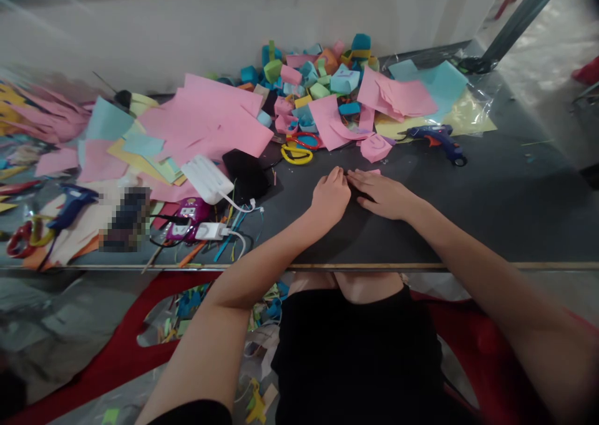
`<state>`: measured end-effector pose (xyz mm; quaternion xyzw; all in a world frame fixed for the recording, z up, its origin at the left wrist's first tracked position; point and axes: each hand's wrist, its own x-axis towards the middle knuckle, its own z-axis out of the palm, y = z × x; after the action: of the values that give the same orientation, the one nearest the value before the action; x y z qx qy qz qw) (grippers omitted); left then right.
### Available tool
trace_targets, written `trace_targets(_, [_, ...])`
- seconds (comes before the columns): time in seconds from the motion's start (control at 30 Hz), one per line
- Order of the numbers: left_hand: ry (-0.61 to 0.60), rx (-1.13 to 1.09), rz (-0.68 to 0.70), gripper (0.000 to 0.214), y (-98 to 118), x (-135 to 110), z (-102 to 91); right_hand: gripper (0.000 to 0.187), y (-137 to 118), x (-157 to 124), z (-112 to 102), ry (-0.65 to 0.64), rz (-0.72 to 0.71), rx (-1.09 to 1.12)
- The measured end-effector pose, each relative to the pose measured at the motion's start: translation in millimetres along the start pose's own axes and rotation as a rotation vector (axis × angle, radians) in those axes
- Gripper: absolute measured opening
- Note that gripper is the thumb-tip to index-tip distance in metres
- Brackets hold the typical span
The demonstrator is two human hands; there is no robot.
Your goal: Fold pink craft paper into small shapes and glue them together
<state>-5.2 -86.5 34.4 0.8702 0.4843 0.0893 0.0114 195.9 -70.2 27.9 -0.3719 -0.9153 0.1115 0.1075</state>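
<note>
Near the table's (468, 225) front edge, at mid-width: left hand (330, 195) and right hand (384, 194) flat, fingertips meeting on a small pink paper scrap (373, 171), mostly hidden beneath. Fingers extended, gripping nothing clearly. Glue gun (437, 138) beyond, rightward; scissors (299, 148) beyond, leftward. Bare surface right.

- A blue glue gun (437, 137) lies on the dark table (505, 206), near yellow paper (472, 122).
- Yellow scissors (296, 155) touch red scissors (306, 140).
- Pink paper sheets (210, 116) are heaped to the left.
- Small folded paper boxes (318, 69) are piled by the wall.
- A white power strip (206, 179) sits beside a black pouch (246, 175).
- A red plastic chair (116, 350) stands below.
</note>
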Motion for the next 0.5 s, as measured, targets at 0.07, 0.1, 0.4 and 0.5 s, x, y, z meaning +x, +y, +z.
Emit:
trace_targets(0.07, [-0.022,0.008,-0.005,0.049,-2,-2,0.1,0.061,1,-3,-4,-0.026,0.025,0.018])
trace_targets(0.1, [-0.030,0.015,-0.009,0.049,-3,-2,-0.4,0.060,3,-5,-7,-0.039,0.038,0.020])
trace_targets(0.4, [0.066,0.091,0.125,0.031,-24,16,3.1,0.030,30,-13,-9,0.188,0.214,-0.150])
trace_targets(0.5, [0.116,0.043,0.160,0.028,-40,21,2.4,0.029,29,-9,-13,0.262,0.209,-0.158])
